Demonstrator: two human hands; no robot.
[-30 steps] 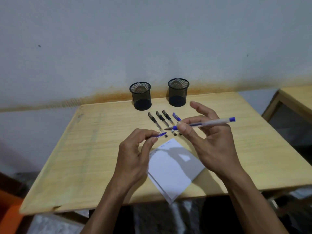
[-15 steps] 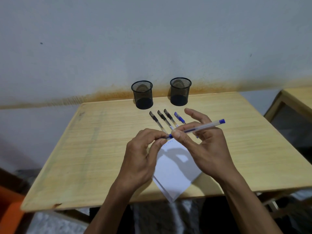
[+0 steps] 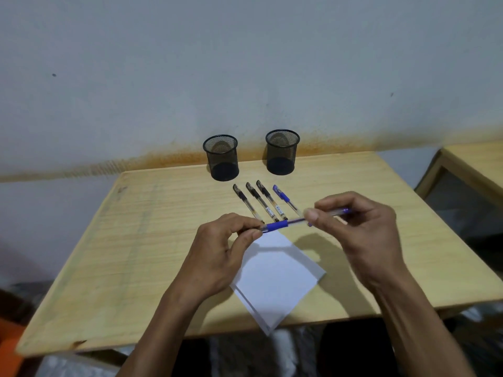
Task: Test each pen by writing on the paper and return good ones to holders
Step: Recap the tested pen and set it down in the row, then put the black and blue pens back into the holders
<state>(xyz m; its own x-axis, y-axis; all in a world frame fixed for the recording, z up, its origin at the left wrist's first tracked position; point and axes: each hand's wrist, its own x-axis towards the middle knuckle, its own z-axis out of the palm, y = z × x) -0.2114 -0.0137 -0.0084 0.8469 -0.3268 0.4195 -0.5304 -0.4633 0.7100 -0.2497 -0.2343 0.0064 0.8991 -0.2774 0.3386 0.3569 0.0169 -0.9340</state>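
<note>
A pale wooden desk [image 3: 152,240] fills the lower view, pushed against a grey wall [image 3: 245,63] with a rusty stain along its base. A second wooden piece of furniture [image 3: 468,170] shows at the right edge. Near the front edge of the desk lies a white sheet of paper [image 3: 275,278], turned so one corner hangs slightly over the edge.

Above the paper, the left hand [image 3: 217,257] and the right hand [image 3: 364,235] hold one blue pen [image 3: 285,223] between them, clear of the desk and almost level. The left hand's fingers [image 3: 253,227] pinch the end next to the blue grip; whether that end is capped is hidden by them. The right hand's thumb and curled fingers [image 3: 311,214] pinch the clear barrel toward its blue far end.

At the back of the desk stand two black mesh holders, the left holder [image 3: 221,157] and the right holder [image 3: 282,151], apart from each other and upright.

Between the holders and the hands, four pens lie side by side on the desk: three black pens [image 3: 261,201] and one capped blue pen [image 3: 285,199] on the right.
</note>
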